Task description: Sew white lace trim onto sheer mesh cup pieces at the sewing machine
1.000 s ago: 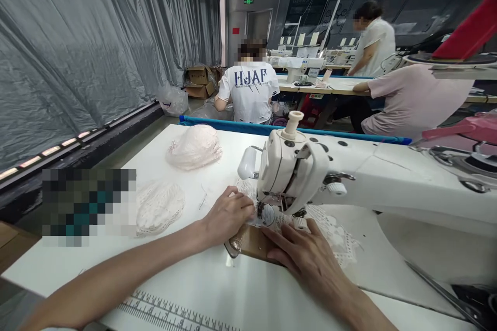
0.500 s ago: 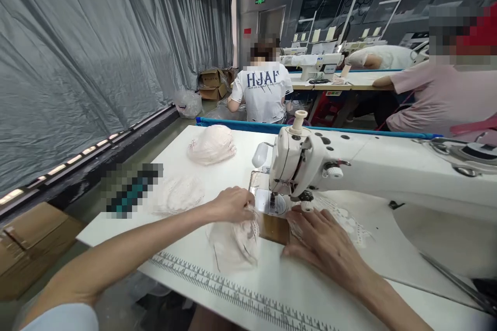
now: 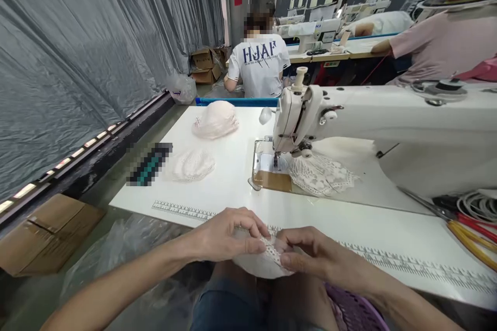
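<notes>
My left hand (image 3: 233,235) and my right hand (image 3: 314,254) pinch a thin whitish fabric piece (image 3: 258,266) with a holed lace edge. It is held over my lap at the table's front edge, and my fingers hide part of it. Beyond my hands stands a white sewing machine (image 3: 349,111), its presser foot (image 3: 276,159) over the metal needle plate (image 3: 264,161). Right of the foot lies a white lace piece (image 3: 324,176), partly under the machine head and apart from my hands.
Pale fabric pieces rest at the left: a puffed one (image 3: 216,120) and a flatter one (image 3: 192,165). Scissors with yellow handles (image 3: 471,243) lie at the right. A printed ruler scale (image 3: 182,210) runs along the white table (image 3: 229,191). A cardboard box (image 3: 50,232) stands left. Co-workers sit ahead.
Both hands have moved from beside the needle plate back to the table's front edge, bringing the fabric piece along. My right hand has left the lace piece and now grips the fabric too.
</notes>
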A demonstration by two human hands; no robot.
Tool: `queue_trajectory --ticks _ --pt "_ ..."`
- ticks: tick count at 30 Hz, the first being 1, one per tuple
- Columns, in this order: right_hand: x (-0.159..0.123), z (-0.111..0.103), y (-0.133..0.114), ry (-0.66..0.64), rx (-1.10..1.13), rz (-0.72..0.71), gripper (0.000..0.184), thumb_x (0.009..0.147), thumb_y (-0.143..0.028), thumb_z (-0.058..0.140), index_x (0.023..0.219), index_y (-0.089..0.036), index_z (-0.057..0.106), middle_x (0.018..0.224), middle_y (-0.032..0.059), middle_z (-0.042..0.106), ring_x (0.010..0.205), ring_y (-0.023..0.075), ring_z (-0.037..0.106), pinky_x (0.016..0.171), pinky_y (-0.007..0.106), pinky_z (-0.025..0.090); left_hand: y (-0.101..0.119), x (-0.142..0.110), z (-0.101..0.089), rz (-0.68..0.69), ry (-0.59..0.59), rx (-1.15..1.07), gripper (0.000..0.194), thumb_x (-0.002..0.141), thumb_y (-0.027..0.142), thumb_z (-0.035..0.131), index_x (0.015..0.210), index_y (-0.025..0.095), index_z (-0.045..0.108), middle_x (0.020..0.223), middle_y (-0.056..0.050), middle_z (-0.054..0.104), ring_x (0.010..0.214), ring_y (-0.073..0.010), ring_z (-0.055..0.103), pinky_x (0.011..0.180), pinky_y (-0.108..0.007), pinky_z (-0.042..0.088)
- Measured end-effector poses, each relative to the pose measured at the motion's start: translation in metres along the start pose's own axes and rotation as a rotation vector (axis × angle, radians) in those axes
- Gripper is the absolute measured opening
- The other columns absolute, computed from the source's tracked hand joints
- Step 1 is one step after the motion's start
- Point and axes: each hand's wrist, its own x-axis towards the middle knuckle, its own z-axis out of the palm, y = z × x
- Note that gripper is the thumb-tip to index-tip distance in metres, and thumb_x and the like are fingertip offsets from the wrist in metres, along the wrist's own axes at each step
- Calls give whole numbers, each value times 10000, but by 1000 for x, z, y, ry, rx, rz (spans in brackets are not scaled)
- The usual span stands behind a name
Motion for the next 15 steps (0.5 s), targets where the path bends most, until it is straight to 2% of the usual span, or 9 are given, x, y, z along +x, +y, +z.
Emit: queue_trajectory --ticks 3,7,11,15 --pt "-13 8 -1 -20 56 37 279 866 -413 538 791 -147 577 666 -26 442 618 98 386 556 228 299 -11 -4 16 -131 -109 -296 271 707 351 715 849 124 674 742 -18 641 678 -117 560 634 -213 425" --pt "-24 19 -1 18 5 69 259 851 -398 565 807 -145 603 638 -34 446 580 87 371 516 209 281 -24 -7 41 -230 -66 -601 332 631 392 765 765 95 703 660 -30 635 587 -97 524 597 -211 412" --pt "-33 33 -1 63 -148 7 264 789 -387 637 698 -141 609 645 -28 488 597 90 433 524 198 318 -31 -17 55 -236 -54 -630 338 601 408 780 688 89 709 577 -21 596 509 -66 455 518 -186 339" --pt "-40 33 1 -74 -292 -111 332 840 -409 544 652 -140 594 606 -37 450 541 74 418 480 182 310 -44 -27 54 -192 -111 -591 452 556 521 766 614 78 700 465 22 450 447 -34 325 455 -180 231"
